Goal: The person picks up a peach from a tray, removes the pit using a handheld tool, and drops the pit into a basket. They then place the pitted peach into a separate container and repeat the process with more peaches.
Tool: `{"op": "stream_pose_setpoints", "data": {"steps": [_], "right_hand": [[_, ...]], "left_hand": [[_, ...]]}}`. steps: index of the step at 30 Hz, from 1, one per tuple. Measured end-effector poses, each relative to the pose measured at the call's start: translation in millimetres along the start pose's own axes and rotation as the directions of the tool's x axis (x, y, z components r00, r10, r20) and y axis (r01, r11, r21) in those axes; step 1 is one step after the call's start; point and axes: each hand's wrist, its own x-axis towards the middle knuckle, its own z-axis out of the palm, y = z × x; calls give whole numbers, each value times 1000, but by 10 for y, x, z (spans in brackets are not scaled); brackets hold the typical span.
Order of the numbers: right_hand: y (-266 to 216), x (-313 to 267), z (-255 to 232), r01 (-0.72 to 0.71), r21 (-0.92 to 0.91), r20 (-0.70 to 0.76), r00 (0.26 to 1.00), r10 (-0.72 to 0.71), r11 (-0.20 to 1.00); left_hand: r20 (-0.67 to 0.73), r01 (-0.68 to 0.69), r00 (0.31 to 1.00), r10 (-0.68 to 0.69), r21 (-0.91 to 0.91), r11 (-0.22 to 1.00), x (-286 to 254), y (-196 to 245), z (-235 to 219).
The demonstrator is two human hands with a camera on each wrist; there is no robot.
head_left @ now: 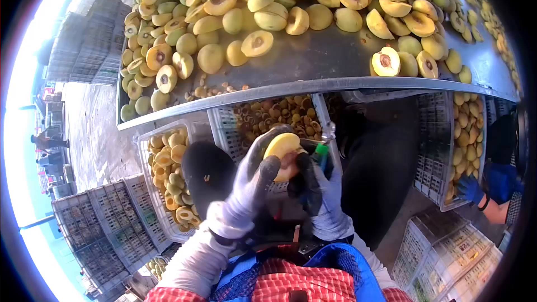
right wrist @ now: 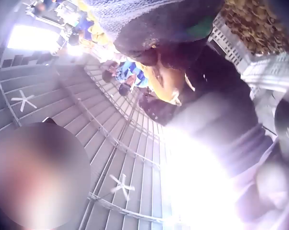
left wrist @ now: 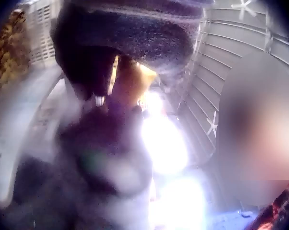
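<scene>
My gloved left hand (head_left: 250, 174) holds a yellow peach half (head_left: 282, 146) over my lap, with its brown pit hollow turned toward my right hand. Dark-coated fingers and thumb curl round its edge. My gloved right hand (head_left: 323, 193) grips a small tool with a green handle (head_left: 321, 150) and a metal end sticking up. Its thumb is right at the fruit's hollow. Close up, the fruit (left wrist: 135, 85) sits between dark glove fingers in the left wrist view. The right wrist view shows its yellow side (right wrist: 166, 85) against the glove; the tool's working tip is hidden.
A metal table (head_left: 313, 59) ahead bears many peach halves (head_left: 218, 1), its raised rim facing me. Below stand a crate (head_left: 224, 126) of brown-centred pieces and a left crate (head_left: 146, 148) of pitted halves. Stacked crates (head_left: 106, 226) flank me. Another person's blue-gloved hand (head_left: 470, 188) is at right.
</scene>
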Motion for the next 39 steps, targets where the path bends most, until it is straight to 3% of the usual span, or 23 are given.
{"op": "stream_pose_setpoints", "data": {"steps": [1, 3, 5, 6, 7, 9, 11, 12, 13, 15, 17, 19, 22, 25, 26, 29, 31, 32, 33, 35, 36, 37, 39], "right_hand": [[58, -27, 31, -49, 108, 5, 999, 49, 993], [67, -72, 88, 189, -255, 67, 982, -178, 948], [64, -116, 80, 379, -582, 210, 925, -317, 720], [18, -166, 128, 476, -680, 294, 874, -387, 558], [112, -154, 129, 636, -663, 399, 746, -533, 394], [46, -288, 207, 613, -720, 395, 746, -536, 324], [82, -390, 183, 690, -666, 498, 694, -521, 283], [136, -375, 169, 693, -615, 465, 703, -538, 375], [164, -383, 121, 616, -612, 389, 780, -490, 496], [86, -460, 140, 511, -675, 289, 847, -446, 533], [93, -540, 158, 624, -719, 467, 760, -452, 307], [135, -578, 170, 531, -776, 422, 838, -345, 341], [140, -618, 214, 534, -759, 406, 836, -370, 372], [188, -663, 229, 671, -687, 476, 705, -526, 277], [179, -667, 215, 595, -710, 440, 792, -423, 376], [331, -680, 113, 693, -712, 543, 647, -536, 115], [278, -684, 63, 400, -556, 409, 895, -180, 728], [223, -688, 32, 127, -410, 396, 917, 51, 903], [166, -698, 13, -184, -244, 426, 862, 275, 952], [55, -725, 33, -749, 52, 587, 558, 586, 661], [-1, -786, 153, -748, 30, 554, 565, 612, 663], [155, -725, 55, -843, 179, 704, 470, 532, 507], [271, -672, 16, -894, 295, 794, 426, 433, 338]], "left_hand": [[-82, -85, 993, 90, 58, 995, -64, -140, 25], [-248, -38, 968, 39, 5, 999, -210, -232, 91], [-292, 18, 957, 5, 76, 997, -267, -227, 42], [-286, -103, 949, 135, 125, 987, -280, -317, 16], [-273, -221, 926, 262, 175, 960, -289, -397, -2], [-310, -219, 915, 260, 159, 963, -362, -366, -14], [-283, -119, 951, 122, 29, 992, -388, -338, -60], [-323, -153, 933, 159, 47, 987, -420, -288, -30], [-378, -170, 913, 152, -15, 985, -431, -261, 8], [-393, -99, 909, 141, 123, 987, -440, -151, -48], [-389, -99, 914, 112, 53, 994, -463, -140, -45], [-379, -128, 917, 127, 23, 992, -470, -168, -11], [-363, -175, 919, 153, -29, 984, -517, -139, 55], [-367, -211, 912, 181, -43, 976, -527, -141, 78], [-368, -227, 908, 201, -28, 973, -544, -126, 113], [-326, -213, 918, 227, 79, 974, -560, -105, 93], [-251, -204, 937, 244, 174, 963, -568, -83, 28], [-214, -164, 956, 200, 177, 971, -563, -80, -11], [-144, -131, 978, 151, 142, 981, -555, -80, -78], [-2, -59, 998, 60, 80, 995, -543, -83, -208], [40, 76, 996, -75, -18, 997, -562, -79, -239], [23, 101, 995, -100, -44, 994, -563, -154, -252], [-10, 107, 994, -110, -131, 986, -535, -355, -294]]}}
